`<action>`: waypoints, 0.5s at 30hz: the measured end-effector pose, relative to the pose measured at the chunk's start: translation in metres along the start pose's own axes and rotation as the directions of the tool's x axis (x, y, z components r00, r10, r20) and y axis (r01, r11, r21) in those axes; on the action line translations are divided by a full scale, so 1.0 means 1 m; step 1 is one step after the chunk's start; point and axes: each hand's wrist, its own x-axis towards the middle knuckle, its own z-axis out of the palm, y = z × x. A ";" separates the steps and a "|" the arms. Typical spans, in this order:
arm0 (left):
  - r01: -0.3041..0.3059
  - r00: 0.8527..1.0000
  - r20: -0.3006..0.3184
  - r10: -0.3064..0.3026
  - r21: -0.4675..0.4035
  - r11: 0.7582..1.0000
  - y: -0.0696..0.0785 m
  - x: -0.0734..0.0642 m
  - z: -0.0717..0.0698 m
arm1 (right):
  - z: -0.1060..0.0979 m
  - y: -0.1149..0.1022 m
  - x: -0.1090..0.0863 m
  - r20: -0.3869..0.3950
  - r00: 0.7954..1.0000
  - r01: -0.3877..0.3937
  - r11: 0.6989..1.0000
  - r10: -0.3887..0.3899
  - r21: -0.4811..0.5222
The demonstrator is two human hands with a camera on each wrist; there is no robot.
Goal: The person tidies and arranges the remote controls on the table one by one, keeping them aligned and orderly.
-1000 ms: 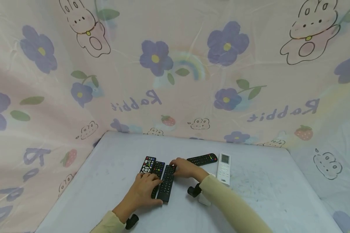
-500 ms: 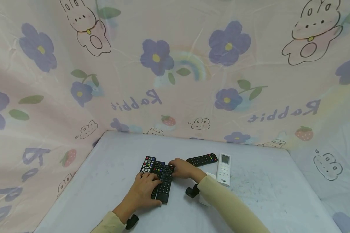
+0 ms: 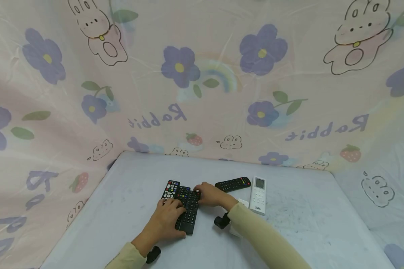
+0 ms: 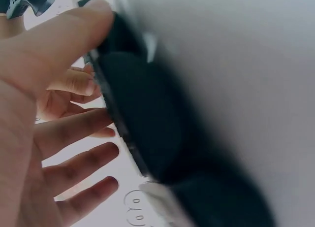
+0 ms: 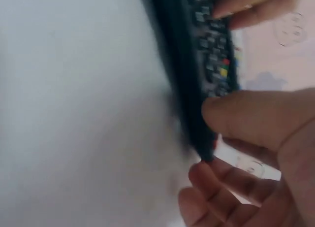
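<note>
Three black remotes are laid side by side on the white table [image 3: 299, 209]: the left remote [image 3: 172, 186], the middle remote [image 3: 183, 192] and the right remote [image 3: 190, 219]. The far end of the right remote is pinched by the right hand [image 3: 211, 194], with the thumb set against its side and the fingers curled at its end. The row is spanned by the left hand [image 3: 168, 218], whose fingers are spread over the remotes and whose thumb is rested at the near end of the right remote.

The step in hand is judged to be the closing up of the row, with the right remote set against the middle remote; whether the two are touching cannot be told. Their far ends are staggered. A light sideways press seems called for next, with the row steadied by the left hand, then a release of the pinch. The angled remote [image 3: 233, 184] and the white remote [image 3: 257, 196] are left lying apart, beyond the right hand, and might be added afterwards.
</note>
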 end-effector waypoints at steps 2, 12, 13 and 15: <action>0.002 1.000 0.010 -0.002 -0.008 1.000 0.002 0.003 -0.003 | -0.006 0.005 -0.005 -0.014 1.000 0.005 0.998 -0.004 0.057; -0.012 0.993 -0.117 -0.028 -0.330 0.944 0.023 0.027 -0.021 | -0.049 0.035 -0.035 -0.156 0.985 0.094 0.986 -0.072 0.139; -0.001 0.992 -0.120 -0.046 -0.366 0.930 0.026 0.030 -0.022 | -0.052 0.040 -0.038 -0.164 0.984 0.094 0.988 -0.073 0.123; 0.023 0.988 -0.130 -0.087 -0.432 0.902 0.033 0.036 -0.024 | -0.057 0.049 -0.043 -0.180 0.981 0.094 0.991 -0.075 0.100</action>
